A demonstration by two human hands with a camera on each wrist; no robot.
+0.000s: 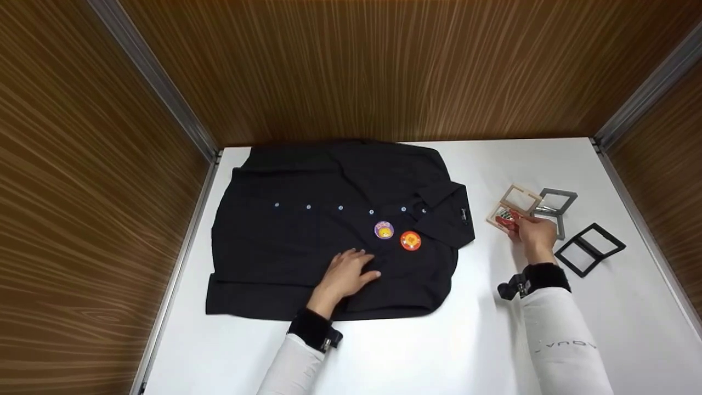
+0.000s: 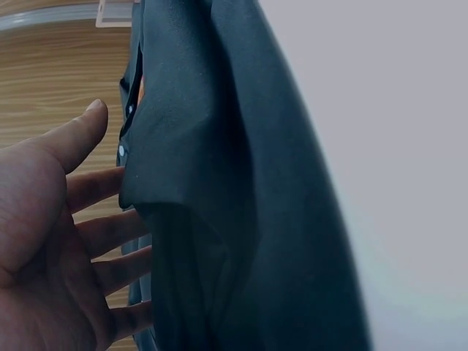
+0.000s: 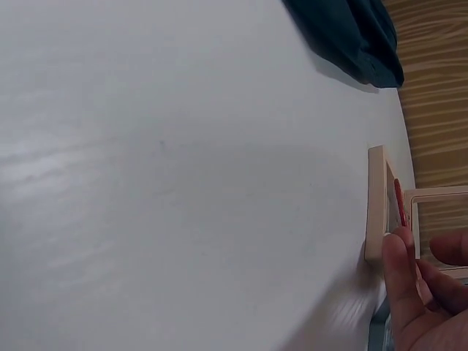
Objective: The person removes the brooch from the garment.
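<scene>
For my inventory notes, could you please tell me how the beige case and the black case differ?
The beige case is pale, the black case dark. A red item shows at the beige case; none shows at the black case. The beige case lies nearer the shirt than the black case. Both are open.

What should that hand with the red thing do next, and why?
Maybe gently lift the red piece clear of the beige case, because the right hand pinches it there and the case lies open.
</scene>
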